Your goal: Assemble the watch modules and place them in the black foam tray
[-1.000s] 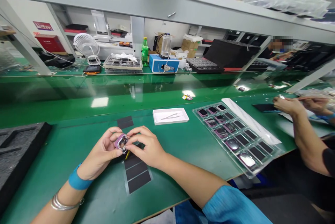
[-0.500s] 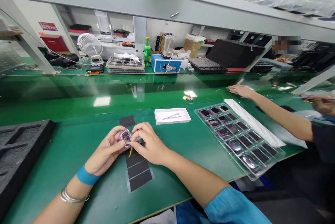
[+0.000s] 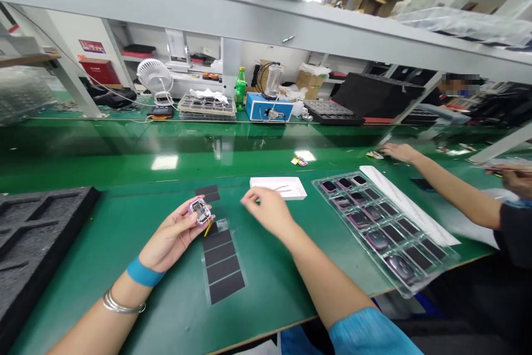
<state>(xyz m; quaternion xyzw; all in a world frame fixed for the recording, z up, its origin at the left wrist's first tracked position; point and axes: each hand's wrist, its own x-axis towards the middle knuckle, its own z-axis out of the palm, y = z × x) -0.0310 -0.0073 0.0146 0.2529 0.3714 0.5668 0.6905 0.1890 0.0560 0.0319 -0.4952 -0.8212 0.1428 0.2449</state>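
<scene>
My left hand [image 3: 177, 233] is closed around a purple-rimmed smartwatch case [image 3: 200, 211], its opened side facing up with the electronics showing. A thin yellow strip [image 3: 208, 227] hangs from the case's lower right edge. Apart from the case, my right hand [image 3: 268, 211] hovers over the table just in front of a white box lid [image 3: 297, 189]. Its fingers are curled with the tips close together, and whether something small is between them is hidden. Tweezers [image 3: 283, 187] lie inside the lid, partly covered by that hand. Black rectangular pieces on a clear sheet [image 3: 224, 266] lie below the watch case.
At right stands a clear plastic tray [image 3: 409, 287] of watch cases and black pieces, beside white paper [image 3: 409, 205]. A co-worker's hand [image 3: 401, 153] reaches in beyond it. A black foam tray [image 3: 50, 244] sits at left; small parts [image 3: 299, 161] lie farther back.
My right hand has left the watch case and moved right to the white lid. My left hand still holds the case. The co-worker's hand has shifted, uncovering small parts beside it.
</scene>
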